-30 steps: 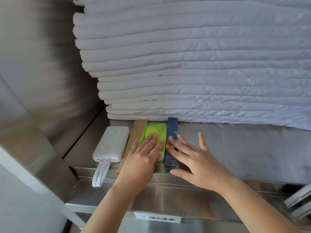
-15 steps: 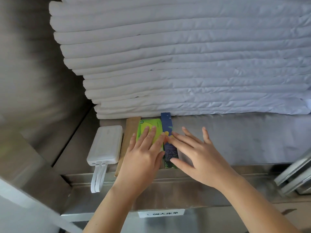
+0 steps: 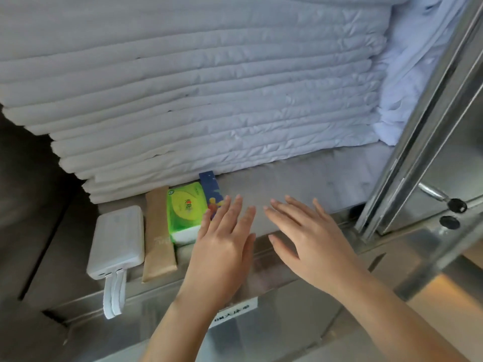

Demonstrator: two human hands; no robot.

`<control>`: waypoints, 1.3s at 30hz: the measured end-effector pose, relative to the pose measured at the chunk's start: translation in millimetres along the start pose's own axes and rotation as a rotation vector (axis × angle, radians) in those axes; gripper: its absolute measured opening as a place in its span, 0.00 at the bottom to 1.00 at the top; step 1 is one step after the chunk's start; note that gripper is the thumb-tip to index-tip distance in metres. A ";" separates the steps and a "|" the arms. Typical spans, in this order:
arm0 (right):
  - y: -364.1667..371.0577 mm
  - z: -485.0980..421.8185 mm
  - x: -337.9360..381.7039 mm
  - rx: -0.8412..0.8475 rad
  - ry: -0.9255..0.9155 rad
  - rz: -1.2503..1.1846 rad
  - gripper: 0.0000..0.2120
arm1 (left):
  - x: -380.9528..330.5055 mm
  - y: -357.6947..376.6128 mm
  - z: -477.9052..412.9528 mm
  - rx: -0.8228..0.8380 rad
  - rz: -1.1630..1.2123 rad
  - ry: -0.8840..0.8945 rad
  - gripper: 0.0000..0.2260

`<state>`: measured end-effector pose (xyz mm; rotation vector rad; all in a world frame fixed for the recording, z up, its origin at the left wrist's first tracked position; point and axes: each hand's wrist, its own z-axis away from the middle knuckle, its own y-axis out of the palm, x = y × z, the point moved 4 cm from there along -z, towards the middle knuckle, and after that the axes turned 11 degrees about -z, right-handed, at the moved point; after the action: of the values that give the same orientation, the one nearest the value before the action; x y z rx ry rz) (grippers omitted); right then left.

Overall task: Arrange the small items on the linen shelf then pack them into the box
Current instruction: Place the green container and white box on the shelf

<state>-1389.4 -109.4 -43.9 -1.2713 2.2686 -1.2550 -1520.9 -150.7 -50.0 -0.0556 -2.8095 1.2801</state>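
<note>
- Green and glossy, the tissue pack (image 3: 185,210) is lying flat on the steel shelf (image 3: 300,184), its far end tucked against the stack of folded white sheets (image 3: 196,100).
- Just left of the tissue pack, a brown paper sachet (image 3: 158,236) is lying alongside it. Further left, a white power bank (image 3: 117,241) is sitting with its cables hanging over the edge.
- A blue patterned strip (image 3: 210,186) is lying against the tissue pack's right side.
- The left hand (image 3: 222,241) is covering the strip's near end, fingers straight and loosely spread, gripping nothing. I cannot tell whether it is touching the strip.
- Right of the tissue pack, apart from it, the right hand (image 3: 311,239) is hovering flat and wide open over bare steel.
</note>
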 end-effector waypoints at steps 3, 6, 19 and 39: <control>-26.0 19.2 -9.4 -0.033 0.039 0.021 0.19 | -30.6 -5.0 -4.8 -0.011 0.034 0.053 0.17; -53.8 46.3 -22.7 -0.053 0.089 0.060 0.20 | -69.8 -9.8 -8.1 0.007 0.056 0.102 0.18; -210.9 230.0 -89.7 -0.148 0.413 0.280 0.22 | -304.0 -38.1 0.6 0.071 0.310 0.390 0.21; -378.9 456.7 -142.7 -0.307 0.924 0.696 0.25 | -608.4 -61.6 31.6 0.187 0.711 0.882 0.21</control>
<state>-827.0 -346.5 -45.2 0.2233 3.1632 -1.3716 -916.5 -248.4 -44.9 -1.3279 -1.9188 1.1617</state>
